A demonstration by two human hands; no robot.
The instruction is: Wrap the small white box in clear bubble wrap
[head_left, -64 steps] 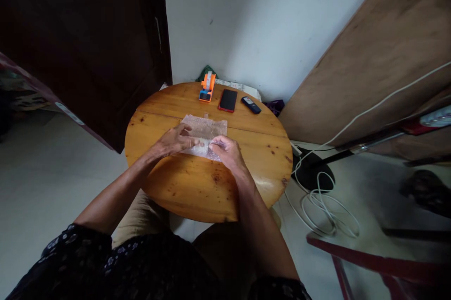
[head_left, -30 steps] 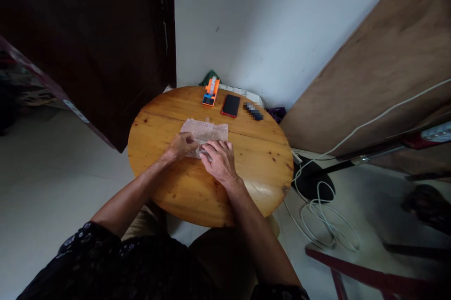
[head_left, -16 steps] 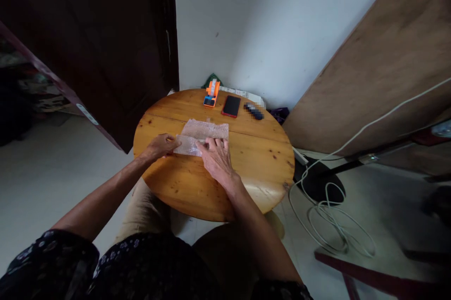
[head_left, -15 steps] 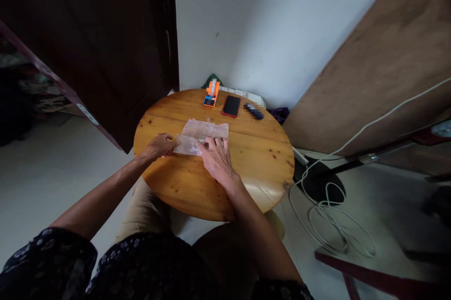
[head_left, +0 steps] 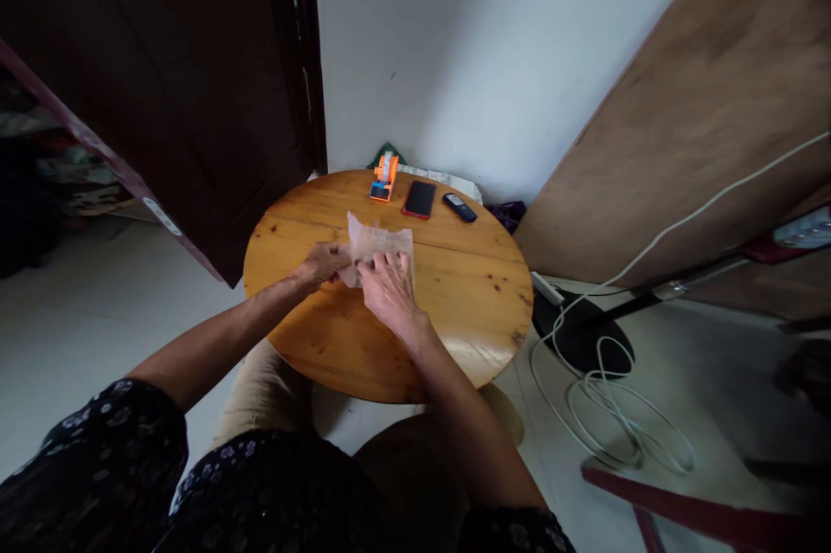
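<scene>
A sheet of clear bubble wrap (head_left: 383, 240) lies partly folded on the round wooden table (head_left: 454, 293). Its left end is pinched in my left hand (head_left: 325, 263), whose fingers are closed and fold that side inward. My right hand (head_left: 389, 286) is on the near part of the sheet, fingers curled and gripping down on it. Whatever may lie beneath the right fingers is hidden. Beyond the wrap stands an orange and blue tape dispenser (head_left: 384, 178) with a roll of tape in it.
A red-edged smartphone (head_left: 419, 199) and a small dark keypad handset (head_left: 460, 207) lie near the table's far edge. Behind is a white wall (head_left: 480, 60), with a dark door (head_left: 195, 103) at left. A loose white cable (head_left: 610, 397) coils on the floor at right.
My left hand has moved to the right with the wrap's left end, folding it inward, and the far left corner now sticks up. My right hand stays on the wrap.
</scene>
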